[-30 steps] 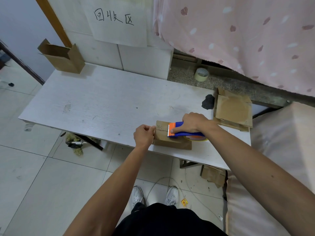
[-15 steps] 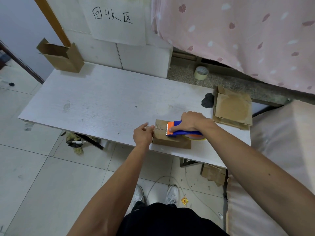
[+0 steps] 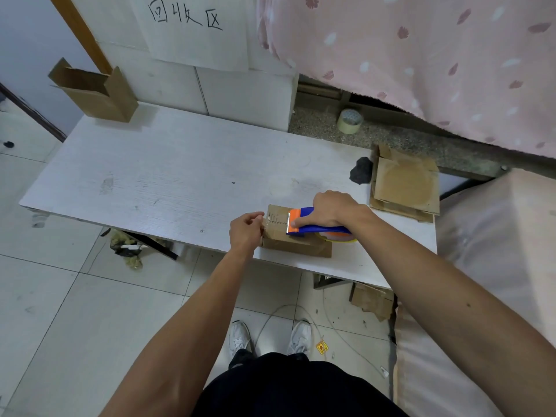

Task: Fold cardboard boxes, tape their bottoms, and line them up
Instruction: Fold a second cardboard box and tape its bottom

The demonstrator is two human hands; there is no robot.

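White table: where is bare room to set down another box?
Free: the broad middle of the white table, between the open brown cardboard box at its far left corner and the small brown box being taped. Crowded: the right end, with the blue-and-orange tape dispenser, black lump and flat cardboard stack.

head-worn view, looking steeply down, close

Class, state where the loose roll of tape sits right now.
Head view: the loose roll of tape stands on the speckled ledge beyond the table's far right, below the pink curtain, behind the flat cardboard stack.
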